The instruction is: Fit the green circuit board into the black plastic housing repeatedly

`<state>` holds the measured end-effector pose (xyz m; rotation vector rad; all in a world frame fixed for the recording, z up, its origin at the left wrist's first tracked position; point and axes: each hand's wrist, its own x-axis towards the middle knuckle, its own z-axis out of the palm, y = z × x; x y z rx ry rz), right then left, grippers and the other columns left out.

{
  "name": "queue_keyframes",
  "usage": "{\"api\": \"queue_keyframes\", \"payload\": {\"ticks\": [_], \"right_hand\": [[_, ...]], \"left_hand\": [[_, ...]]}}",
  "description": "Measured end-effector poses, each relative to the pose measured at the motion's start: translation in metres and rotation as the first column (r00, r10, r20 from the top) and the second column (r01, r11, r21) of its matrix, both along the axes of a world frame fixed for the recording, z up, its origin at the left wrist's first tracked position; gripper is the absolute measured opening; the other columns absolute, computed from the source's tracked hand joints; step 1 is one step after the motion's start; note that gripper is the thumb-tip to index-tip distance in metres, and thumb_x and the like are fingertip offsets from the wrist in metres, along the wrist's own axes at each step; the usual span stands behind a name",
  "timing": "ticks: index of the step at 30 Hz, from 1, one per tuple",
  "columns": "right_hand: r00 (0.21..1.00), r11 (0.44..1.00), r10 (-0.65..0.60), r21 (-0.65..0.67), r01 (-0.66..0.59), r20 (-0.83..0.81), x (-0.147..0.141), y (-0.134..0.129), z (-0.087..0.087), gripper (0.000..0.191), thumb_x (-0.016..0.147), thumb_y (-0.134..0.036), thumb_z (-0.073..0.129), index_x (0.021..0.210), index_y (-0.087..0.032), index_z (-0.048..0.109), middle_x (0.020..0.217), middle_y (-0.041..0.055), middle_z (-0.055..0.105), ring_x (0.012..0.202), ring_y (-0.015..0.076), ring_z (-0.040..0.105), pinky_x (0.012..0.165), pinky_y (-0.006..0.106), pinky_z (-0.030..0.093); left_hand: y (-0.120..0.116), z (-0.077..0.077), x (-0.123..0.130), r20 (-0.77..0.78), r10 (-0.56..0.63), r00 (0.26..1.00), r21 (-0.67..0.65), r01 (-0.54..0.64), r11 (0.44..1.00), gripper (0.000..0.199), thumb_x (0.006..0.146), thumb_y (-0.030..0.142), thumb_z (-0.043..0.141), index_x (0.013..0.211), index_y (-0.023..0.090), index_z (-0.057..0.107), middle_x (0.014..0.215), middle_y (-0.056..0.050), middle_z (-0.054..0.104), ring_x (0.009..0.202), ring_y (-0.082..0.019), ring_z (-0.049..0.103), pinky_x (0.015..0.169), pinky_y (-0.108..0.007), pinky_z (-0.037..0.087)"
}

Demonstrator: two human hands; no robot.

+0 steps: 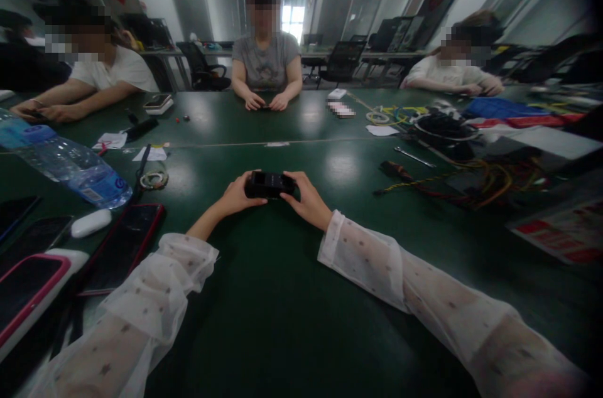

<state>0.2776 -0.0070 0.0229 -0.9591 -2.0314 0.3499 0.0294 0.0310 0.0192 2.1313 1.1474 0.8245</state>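
Observation:
A small black oblong device (272, 184) lies level between my two hands, low over the green table (264, 297). It has a dark recessed square on its left part and small pale marks in the middle; its exact kind I cannot make out. My left hand (238, 193) grips the left end, thumb along the near edge and fingers behind. Around the right end closes my right hand (308, 196), its thumb on the near side. Sheer white sleeves with dark stars cover both forearms. Whether the device touches the table I cannot tell.
At left lie a water bottle (80, 166), a white case (91, 223), a red-edged phone (125, 247) and a pink-edged phone (28, 291). A wrench (414, 157) and tangled cables (494, 178) are at right. Several people sit around the table, one (266, 65) directly opposite.

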Motion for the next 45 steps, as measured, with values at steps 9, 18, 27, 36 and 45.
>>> {"api": "queue_keyframes", "payload": {"ticks": [9, 18, 27, 36, 45], "right_hand": [[1.0, 0.999, -0.024, -0.026, 0.024, 0.015, 0.0, 0.0, -0.002, 0.05, 0.088, -0.025, 0.064, 0.133, -0.024, 0.043, 0.125, 0.012, 0.049, 0.12, 0.0284, 0.052, 0.105, 0.052, 0.047], [1.0, 0.997, -0.019, -0.077, 0.02, 0.015, 0.001, 0.001, -0.001, 0.05, 0.086, -0.025, 0.067, 0.131, -0.022, 0.045, 0.123, 0.0117, 0.05, 0.118, 0.0279, 0.054, 0.104, 0.052, 0.048], [0.998, 0.981, -0.054, -0.186, 0.05, -0.02, 0.004, 0.006, -0.005, 0.06, 0.08, -0.027, 0.075, 0.132, -0.023, 0.045, 0.123, 0.0111, 0.053, 0.117, 0.0279, 0.055, 0.102, 0.052, 0.048], [0.996, 0.963, -0.084, -0.26, 0.073, -0.032, 0.008, 0.009, -0.009, 0.056, 0.078, -0.028, 0.077, 0.128, -0.025, 0.052, 0.119, 0.0092, 0.057, 0.117, 0.027, 0.053, 0.103, 0.051, 0.046], [0.995, 0.954, -0.095, -0.288, 0.083, -0.03, 0.007, 0.009, -0.005, 0.051, 0.076, -0.026, 0.08, 0.121, -0.024, 0.056, 0.117, 0.0081, 0.058, 0.113, 0.0256, 0.055, 0.1, 0.05, 0.048]], "left_hand": [[-0.003, 0.006, 0.001, -0.037, 0.006, 0.999, -0.001, -0.006, 1.0, 0.086, 0.068, 0.052, 0.08, 0.141, 0.024, 0.043, 0.14, -0.013, 0.053, 0.126, -0.033, 0.053, 0.106, -0.053, 0.04], [-0.002, 0.006, 0.0, -0.064, 0.002, 0.998, 0.004, -0.002, 1.0, 0.083, 0.07, 0.052, 0.079, 0.14, 0.024, 0.045, 0.138, -0.012, 0.055, 0.126, -0.032, 0.053, 0.105, -0.053, 0.04], [-0.001, 0.005, 0.0, -0.054, 0.007, 0.999, 0.015, -0.006, 1.0, 0.074, 0.07, 0.053, 0.078, 0.134, 0.026, 0.052, 0.132, -0.01, 0.06, 0.123, -0.032, 0.054, 0.105, -0.053, 0.041], [0.001, 0.003, -0.001, 0.072, -0.028, 0.997, -0.048, 0.031, 0.998, 0.066, 0.072, 0.051, 0.077, 0.129, 0.026, 0.055, 0.127, -0.008, 0.063, 0.117, -0.027, 0.06, 0.102, -0.047, 0.045], [-0.002, 0.009, 0.0, 0.034, 0.005, 0.999, -0.078, -0.002, 0.997, 0.06, 0.07, 0.052, 0.078, 0.118, 0.022, 0.059, 0.116, -0.009, 0.067, 0.107, -0.027, 0.064, 0.095, -0.047, 0.049]]}}
